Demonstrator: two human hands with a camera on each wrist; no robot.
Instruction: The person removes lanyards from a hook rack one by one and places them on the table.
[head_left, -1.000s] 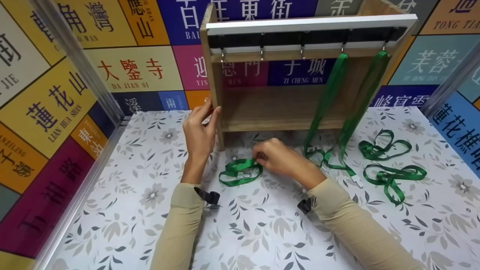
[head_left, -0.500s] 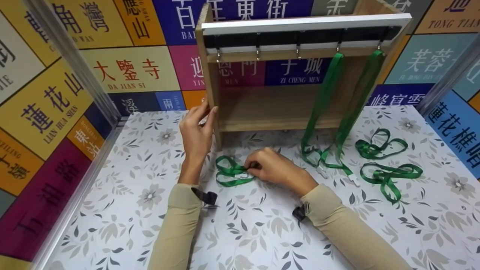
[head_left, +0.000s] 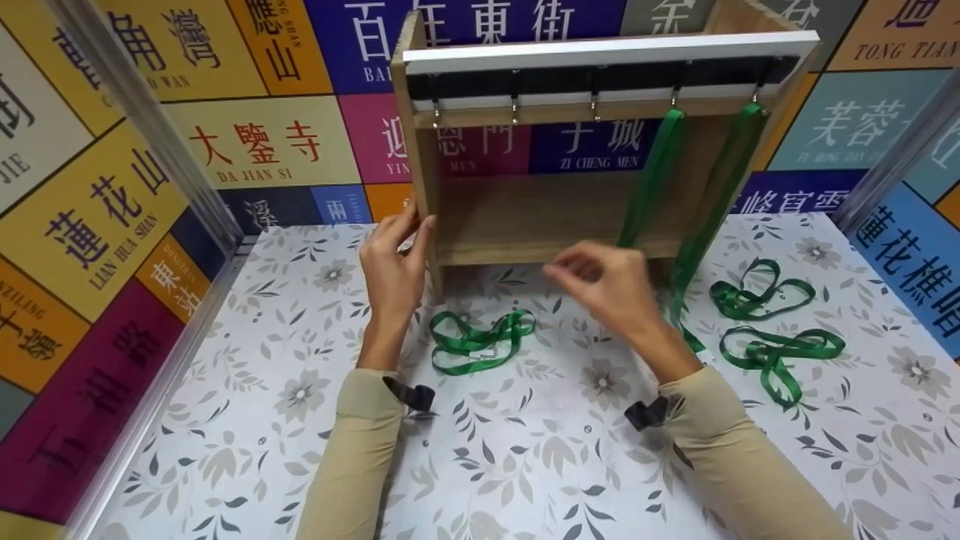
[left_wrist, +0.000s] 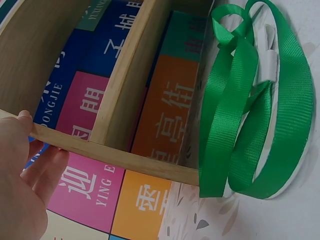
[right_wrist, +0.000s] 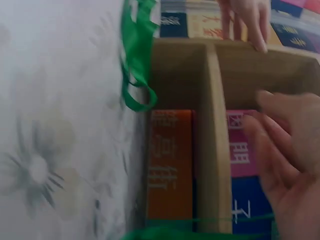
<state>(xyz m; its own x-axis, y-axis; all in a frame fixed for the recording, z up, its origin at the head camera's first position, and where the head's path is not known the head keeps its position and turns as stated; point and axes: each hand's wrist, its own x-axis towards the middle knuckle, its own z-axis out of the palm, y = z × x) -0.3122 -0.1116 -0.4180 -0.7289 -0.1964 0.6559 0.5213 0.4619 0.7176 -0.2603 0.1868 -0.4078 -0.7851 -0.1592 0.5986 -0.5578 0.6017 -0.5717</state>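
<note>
My left hand (head_left: 394,262) grips the left side panel of a wooden rack (head_left: 525,217); in the left wrist view the thumb and fingers lie on opposite sides of its edge. My right hand (head_left: 611,289), slightly blurred, is raised in front of the rack with loosely bent fingers and nothing between them. Between the hands a looped green lanyard (head_left: 471,367) lies on the table; a white clip shows among its loops in the left wrist view. Two green lanyards, a left one (head_left: 660,176) and a right one (head_left: 727,187), hang from the rack's hooks; the right arm partly hides their lower ends.
Several metal hooks line the rack's black-and-white front rail (head_left: 555,82), the three left ones bare. Two more looped lanyards, a rear one (head_left: 799,285) and a nearer one (head_left: 817,345), lie at the right on the floral tablecloth (head_left: 510,465). Sign-patterned walls surround the table.
My right hand has let go of the looped lanyard and moved up and to the right. The lanyard's loops now lie spread further right. The left hand keeps its hold on the rack.
</note>
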